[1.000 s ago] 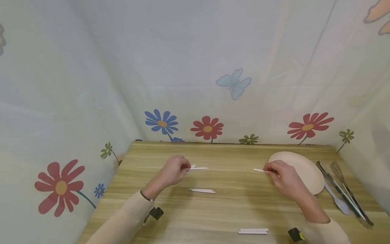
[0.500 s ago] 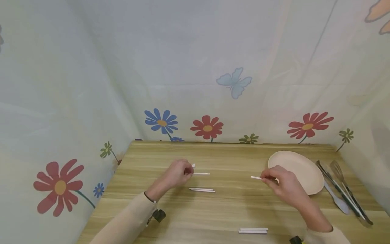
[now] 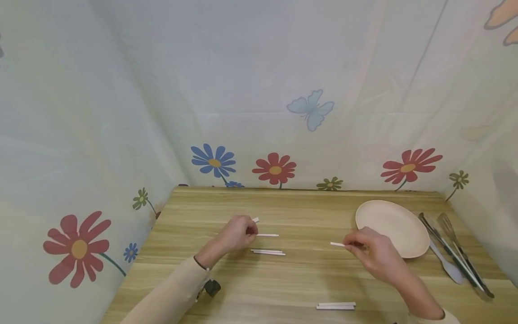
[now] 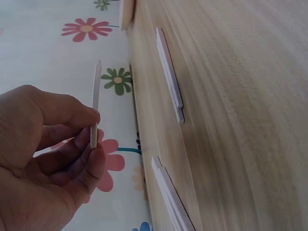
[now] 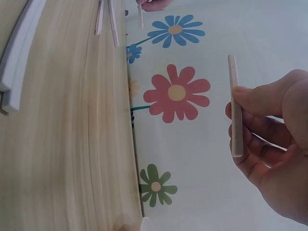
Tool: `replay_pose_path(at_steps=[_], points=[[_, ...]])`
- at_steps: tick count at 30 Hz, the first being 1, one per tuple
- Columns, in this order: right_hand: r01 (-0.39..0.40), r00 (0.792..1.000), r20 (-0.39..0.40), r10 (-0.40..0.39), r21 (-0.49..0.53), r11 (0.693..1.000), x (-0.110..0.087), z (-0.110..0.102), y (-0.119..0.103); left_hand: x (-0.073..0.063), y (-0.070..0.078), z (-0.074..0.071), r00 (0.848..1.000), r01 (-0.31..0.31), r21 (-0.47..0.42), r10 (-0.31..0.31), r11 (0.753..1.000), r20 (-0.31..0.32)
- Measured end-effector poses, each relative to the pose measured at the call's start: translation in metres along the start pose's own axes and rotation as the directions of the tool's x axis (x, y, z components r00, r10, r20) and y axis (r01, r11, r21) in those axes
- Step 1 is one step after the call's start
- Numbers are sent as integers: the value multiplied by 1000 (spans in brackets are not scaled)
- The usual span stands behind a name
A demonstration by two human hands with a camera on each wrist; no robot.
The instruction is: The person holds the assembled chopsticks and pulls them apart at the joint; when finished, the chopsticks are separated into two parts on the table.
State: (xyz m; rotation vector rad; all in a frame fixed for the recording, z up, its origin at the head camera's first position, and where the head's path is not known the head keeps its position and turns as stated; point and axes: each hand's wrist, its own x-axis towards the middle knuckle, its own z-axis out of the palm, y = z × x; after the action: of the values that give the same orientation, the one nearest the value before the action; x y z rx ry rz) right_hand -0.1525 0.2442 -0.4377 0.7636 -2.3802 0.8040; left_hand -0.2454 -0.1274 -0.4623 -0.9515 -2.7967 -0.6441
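Note:
My left hand (image 3: 240, 231) pinches a slim white stick (image 3: 268, 235) between thumb and fingertips, above the left middle of the table. The left wrist view shows this stick (image 4: 96, 96) held near one end. Another white stick (image 3: 256, 219) shows just behind the left hand, mostly hidden by it. In my right hand (image 3: 374, 252), near the plate, a second stick (image 3: 337, 244) is pinched and points left. The right wrist view has that stick (image 5: 236, 130) gripped about mid-length by thumb and fingers. A pair of white sticks (image 3: 268, 252) lies on the table in front of the left hand.
Another pair of sticks (image 3: 336, 307) lies near the front of the wooden table (image 3: 291, 279). A beige oval plate (image 3: 404, 225) sits at the back right. Beside it lie a grey spoon (image 3: 451, 270), tongs (image 3: 449, 247) and a slotted turner (image 3: 461, 245). Flowered cloth (image 3: 243, 112) surrounds the table.
Both hands have come a little nearer the body with their sticks, and the right hand has shifted slightly left. The sticks lying on the table, the plate and the utensils stay put.

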Motion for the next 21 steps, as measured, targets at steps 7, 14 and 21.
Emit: replay_pose_path(at_steps=[7,14,21], points=[[9,1000,15,-10,48,999,-7,2,-3,-1,-2,6,996,42,-13,-41,999,77],[40,999,14,-41,93,995,-13,5,-7,-2,-4,12,994,31,-25,-29,999,103],[35,999,24,-37,97,995,-18,8,-11,-3,-6,18,995,31,-26,-29,999,92]])
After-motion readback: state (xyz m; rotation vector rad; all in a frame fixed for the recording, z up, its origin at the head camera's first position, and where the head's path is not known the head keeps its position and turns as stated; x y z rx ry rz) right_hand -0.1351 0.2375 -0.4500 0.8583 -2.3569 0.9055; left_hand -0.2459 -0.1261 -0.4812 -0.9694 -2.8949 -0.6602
